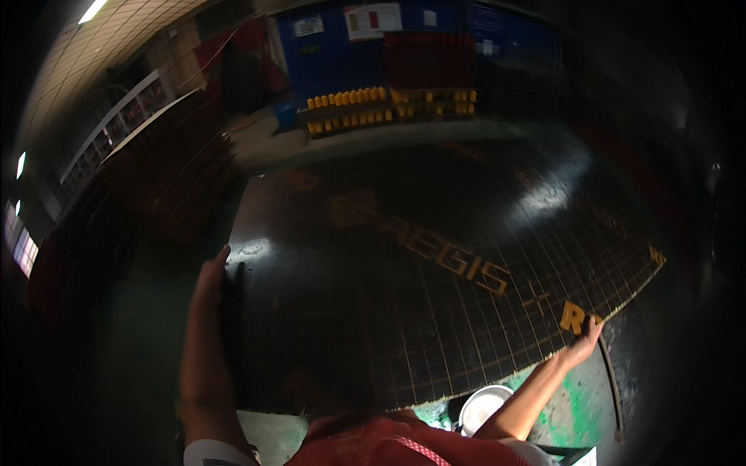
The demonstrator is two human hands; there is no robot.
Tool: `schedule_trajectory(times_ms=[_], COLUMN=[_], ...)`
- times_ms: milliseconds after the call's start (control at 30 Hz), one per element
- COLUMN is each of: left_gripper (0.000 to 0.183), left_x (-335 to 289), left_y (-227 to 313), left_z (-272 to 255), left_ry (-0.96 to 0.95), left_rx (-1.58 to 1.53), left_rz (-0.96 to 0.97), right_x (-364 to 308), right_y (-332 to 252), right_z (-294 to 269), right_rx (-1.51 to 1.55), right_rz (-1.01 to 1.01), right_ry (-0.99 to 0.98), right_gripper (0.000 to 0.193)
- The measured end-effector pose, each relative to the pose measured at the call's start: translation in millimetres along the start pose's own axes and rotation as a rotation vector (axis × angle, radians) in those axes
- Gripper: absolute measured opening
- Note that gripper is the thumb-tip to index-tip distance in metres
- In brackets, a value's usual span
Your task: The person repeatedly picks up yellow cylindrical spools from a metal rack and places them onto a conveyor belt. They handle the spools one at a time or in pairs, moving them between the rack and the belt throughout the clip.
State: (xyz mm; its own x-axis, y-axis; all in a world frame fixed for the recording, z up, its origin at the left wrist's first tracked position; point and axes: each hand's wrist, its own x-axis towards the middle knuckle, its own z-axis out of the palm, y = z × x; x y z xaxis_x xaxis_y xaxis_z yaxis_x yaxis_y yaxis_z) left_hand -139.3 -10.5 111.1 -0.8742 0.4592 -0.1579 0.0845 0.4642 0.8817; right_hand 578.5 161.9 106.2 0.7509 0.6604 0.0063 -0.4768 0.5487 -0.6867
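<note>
A large, thin, dark glossy panel (373, 311) with orange lettering and pale grid lines spreads in front of me. My left hand (214, 268) is closed on its left edge, the thumb showing at the rim and the other fingers hidden. Near the right front corner area, my right hand (581, 346) grips the edge beside an orange printed letter, its fingers mostly beneath the sheet. The panel's near edge lies close against my red apron (373, 443). Light glares off the surface in two patches.
Below the near edge, a white bucket (483, 408) stands on a green-stained floor (579, 396). A dark hose or cord (611, 380) hangs at the right. Stacked dark panels (167, 167) rise at the left. Beyond are rows of yellow cylinders (347, 99) and a blue wall (330, 58).
</note>
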Motion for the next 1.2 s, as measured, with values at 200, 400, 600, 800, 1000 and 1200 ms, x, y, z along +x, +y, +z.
schedule_trajectory(times_ms=[200, 400, 600, 800, 1000, 1200], left_gripper=[0.072, 0.076, 0.08, 0.099, 0.093, 0.094], left_x=[-53.9, -126.6, -297.2, -510.6, -740.8, -880.8], left_y=[1.3, -46.1, -240.0, -451.7, -659.9, -813.2], left_z=[-17.6, -57.5, -184.5, -356.7, -509.5, -545.7], left_ry=[-0.09, 0.0, 0.132, 0.293, 0.538, 0.82], left_rx=[-0.16, -0.379, -0.457, -0.526, -0.609, -0.742], left_rz=[-0.015, 0.02, -0.08, -0.322, -0.687, -0.837], right_x=[29.3, 30.7, -71.4, -269.3, -512.9, -724.4], right_y=[28.9, -34.0, -124.7, -232.3, -258.0, -144.7], right_z=[-49.5, -45.8, -115.4, -198.9, -249.4, -258.6], right_rx=[-0.344, -0.056, -0.218, -0.303, -0.425, -0.124], right_rz=[-0.067, 0.022, 0.0, 0.142, 0.343, 0.89], right_ry=[0.068, -0.034, -0.155, -0.367, -0.805, -1.344], right_gripper=[0.058, 0.051, 0.05, 0.048, 0.042, 0.057])
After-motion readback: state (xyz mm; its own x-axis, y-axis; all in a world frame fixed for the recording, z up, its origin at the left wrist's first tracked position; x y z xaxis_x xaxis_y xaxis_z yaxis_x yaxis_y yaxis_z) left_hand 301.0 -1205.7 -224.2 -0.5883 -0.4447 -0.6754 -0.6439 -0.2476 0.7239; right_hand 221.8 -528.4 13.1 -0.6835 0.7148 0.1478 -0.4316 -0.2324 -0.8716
